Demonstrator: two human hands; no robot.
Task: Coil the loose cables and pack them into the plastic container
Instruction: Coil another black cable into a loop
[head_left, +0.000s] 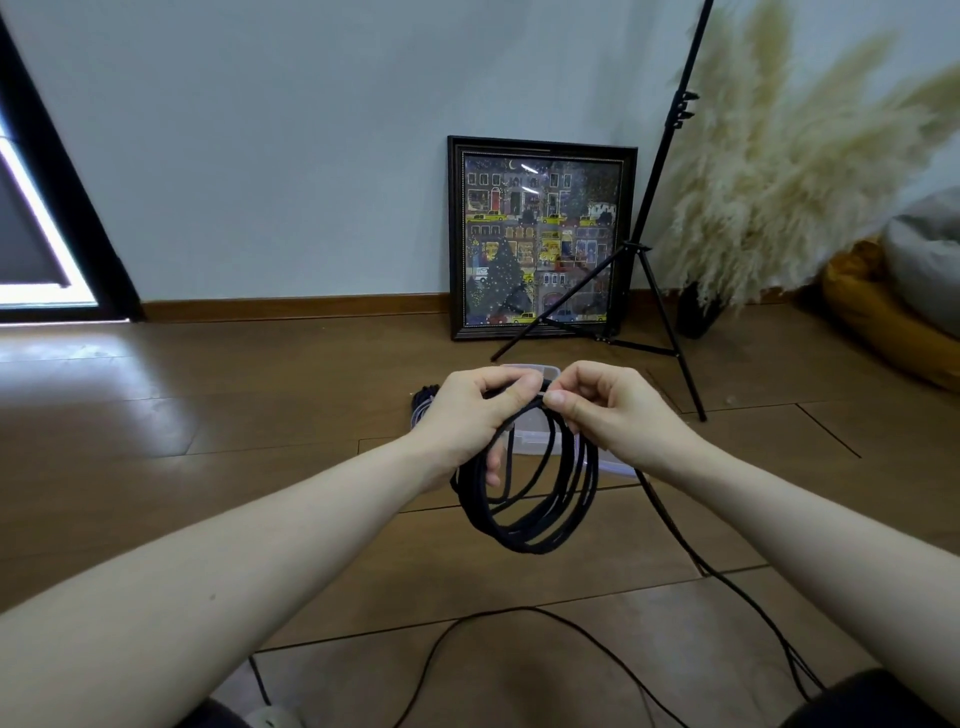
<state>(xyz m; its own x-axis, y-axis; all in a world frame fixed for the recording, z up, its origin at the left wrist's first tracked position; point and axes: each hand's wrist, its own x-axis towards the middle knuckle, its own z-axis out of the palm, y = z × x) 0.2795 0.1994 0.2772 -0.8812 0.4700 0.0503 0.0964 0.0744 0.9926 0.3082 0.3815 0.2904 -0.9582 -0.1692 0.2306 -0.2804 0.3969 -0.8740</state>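
wooden floor (208, 405), both hands' fingers (524, 387) pinching black cable coil (524, 499), plastic container (540, 441) half hidden behind

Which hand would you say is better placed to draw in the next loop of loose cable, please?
Right, probably: the right hand pinches the black cable where its loose length trails down that side, while the left hand grips the coil.
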